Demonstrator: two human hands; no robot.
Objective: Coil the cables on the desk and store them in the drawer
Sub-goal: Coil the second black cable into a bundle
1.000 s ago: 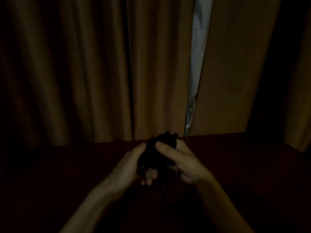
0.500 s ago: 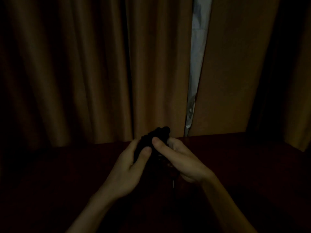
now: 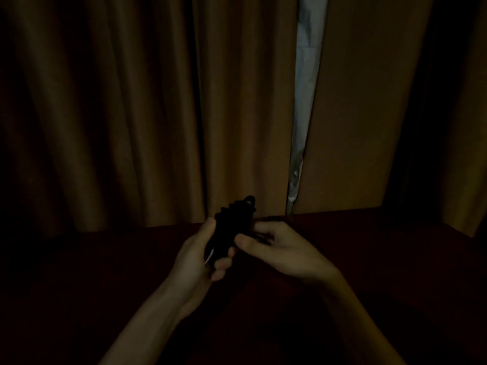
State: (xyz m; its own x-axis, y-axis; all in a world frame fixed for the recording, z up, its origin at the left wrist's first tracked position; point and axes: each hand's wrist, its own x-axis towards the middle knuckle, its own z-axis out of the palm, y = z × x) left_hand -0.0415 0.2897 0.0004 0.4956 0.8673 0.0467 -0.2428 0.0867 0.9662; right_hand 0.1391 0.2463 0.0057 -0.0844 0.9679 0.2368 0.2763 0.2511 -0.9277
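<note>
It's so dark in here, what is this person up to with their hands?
A person is bundling a black cable above a dark desk. The left hand grips the coiled bundle, and the right hand pinches at its side, apparently tidying a strand. Closed curtains hang behind. The cable is not yet put away.

Matt cloth curtains (image 3: 237,114) hang in soft folds; the tabletop (image 3: 382,246) looks smooth, dark reddish wood; the coiled cable (image 3: 232,227) is matt black.
</note>
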